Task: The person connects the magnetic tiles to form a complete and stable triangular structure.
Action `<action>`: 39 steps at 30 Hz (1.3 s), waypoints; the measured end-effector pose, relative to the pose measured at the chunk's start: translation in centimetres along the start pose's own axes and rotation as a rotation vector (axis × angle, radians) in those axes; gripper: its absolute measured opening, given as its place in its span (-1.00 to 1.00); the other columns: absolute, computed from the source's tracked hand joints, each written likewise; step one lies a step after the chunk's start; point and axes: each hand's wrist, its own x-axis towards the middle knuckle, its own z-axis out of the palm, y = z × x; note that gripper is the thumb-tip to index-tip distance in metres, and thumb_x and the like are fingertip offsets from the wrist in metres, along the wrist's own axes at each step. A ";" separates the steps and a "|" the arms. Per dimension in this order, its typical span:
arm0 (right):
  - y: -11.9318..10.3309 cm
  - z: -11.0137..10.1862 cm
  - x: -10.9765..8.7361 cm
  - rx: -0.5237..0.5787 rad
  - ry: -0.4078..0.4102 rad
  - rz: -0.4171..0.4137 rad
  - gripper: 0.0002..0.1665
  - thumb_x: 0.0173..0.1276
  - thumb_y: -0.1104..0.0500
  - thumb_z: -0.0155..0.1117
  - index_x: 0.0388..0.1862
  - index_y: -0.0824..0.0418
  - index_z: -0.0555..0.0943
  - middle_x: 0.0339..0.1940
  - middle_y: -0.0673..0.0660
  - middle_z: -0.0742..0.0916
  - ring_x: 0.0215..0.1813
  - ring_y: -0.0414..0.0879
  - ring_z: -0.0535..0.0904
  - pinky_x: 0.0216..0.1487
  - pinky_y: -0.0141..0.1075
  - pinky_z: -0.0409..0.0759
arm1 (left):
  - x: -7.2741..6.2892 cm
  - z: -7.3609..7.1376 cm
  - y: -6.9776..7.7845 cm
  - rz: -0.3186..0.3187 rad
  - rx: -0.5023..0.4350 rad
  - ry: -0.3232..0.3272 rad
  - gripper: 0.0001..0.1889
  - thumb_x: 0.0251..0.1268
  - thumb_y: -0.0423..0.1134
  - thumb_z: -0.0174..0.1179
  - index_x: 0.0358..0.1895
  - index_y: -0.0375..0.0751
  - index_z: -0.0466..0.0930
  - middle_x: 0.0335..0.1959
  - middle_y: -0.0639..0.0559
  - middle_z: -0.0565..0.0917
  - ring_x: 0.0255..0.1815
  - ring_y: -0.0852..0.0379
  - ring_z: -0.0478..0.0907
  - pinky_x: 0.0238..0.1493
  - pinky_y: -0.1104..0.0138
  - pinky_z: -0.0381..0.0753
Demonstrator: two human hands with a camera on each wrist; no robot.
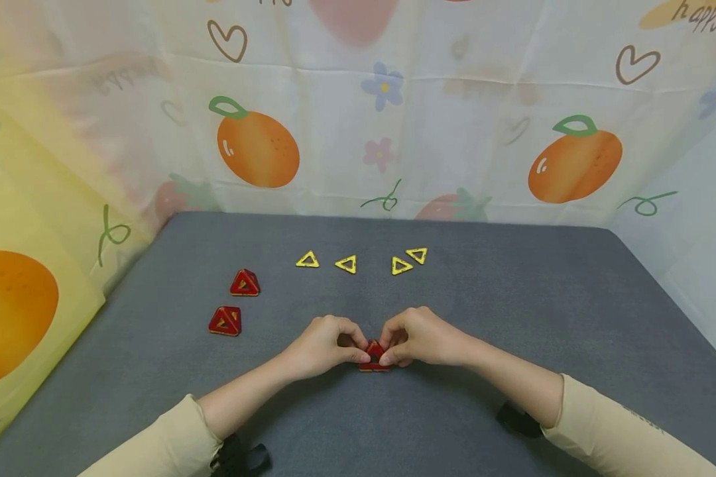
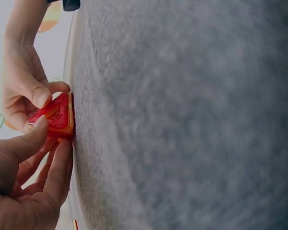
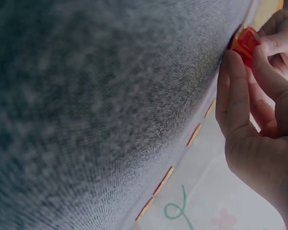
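Between my two hands, near the middle of the table, a small red pyramid (image 1: 374, 366) made of triangular tiles stands on the cloth. My left hand (image 1: 328, 346) pinches its left side with thumb and fingers. From the other side my right hand (image 1: 420, 339) pinches it too, the thumb on the near face. In the left wrist view the pyramid (image 2: 60, 117) shows red faces with yellow edges, its base at the table surface. The right wrist view has the same pyramid (image 3: 245, 45) partly covered by fingertips.
Two finished-looking red pyramids, one (image 1: 245, 283) behind the other (image 1: 225, 320), stand at the left. Several flat yellow triangle tiles (image 1: 346, 264) lie in a loose row toward the back of the grey table (image 1: 513, 298). A fruit-printed curtain (image 1: 334, 119) hangs behind.
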 end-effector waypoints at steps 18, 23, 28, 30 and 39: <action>-2.1 0.8 1.6 -0.063 0.140 0.054 -0.90 0.17 0.08 0.51 -0.42 0.02 0.72 -0.55 -0.07 0.74 -0.55 -0.29 0.60 -0.51 -0.40 0.49 | -0.5 -3.0 -1.0 -0.009 -0.035 0.000 -0.88 0.15 -0.24 0.42 -0.27 -0.15 0.74 -0.30 0.00 0.77 -0.34 0.31 0.64 -0.31 0.46 0.60; -3.2 1.2 2.5 -0.027 0.159 0.044 -0.90 0.16 0.08 0.52 -0.39 0.00 0.73 -0.50 -0.05 0.77 -0.55 -0.25 0.62 -0.54 -0.39 0.44 | -1.3 -4.6 -1.4 0.016 0.013 0.011 -0.88 0.15 -0.18 0.43 -0.27 -0.06 0.75 -0.28 0.07 0.76 -0.27 0.31 0.62 -0.20 0.43 0.60; -4.2 1.6 3.5 0.018 0.161 0.022 -0.89 0.16 0.09 0.52 -0.33 0.01 0.75 -0.46 -0.01 0.80 -0.52 -0.14 0.68 -0.56 -0.38 0.43 | -2.2 -6.3 -1.8 0.004 0.036 0.003 -0.89 0.15 -0.13 0.43 -0.26 0.02 0.75 -0.28 0.13 0.74 -0.22 0.32 0.64 -0.14 0.42 0.62; -4.5 1.8 4.0 0.035 0.159 0.015 -0.88 0.16 0.10 0.52 -0.32 0.03 0.75 -0.43 0.00 0.81 -0.51 -0.12 0.70 -0.55 -0.38 0.46 | -2.5 -6.9 -2.0 -0.013 0.036 -0.004 -0.88 0.15 -0.12 0.43 -0.27 0.02 0.74 -0.27 0.14 0.74 -0.20 0.31 0.66 -0.13 0.42 0.63; -5.5 2.7 5.8 0.082 0.144 0.025 -0.85 0.14 0.13 0.54 -0.30 0.03 0.75 -0.40 0.00 0.81 -0.47 -0.21 0.71 -0.49 -0.40 0.51 | -3.9 -9.2 -2.5 -0.072 0.014 -0.029 -0.84 0.13 -0.11 0.44 -0.27 -0.04 0.73 -0.27 0.07 0.74 -0.17 0.23 0.68 -0.11 0.39 0.64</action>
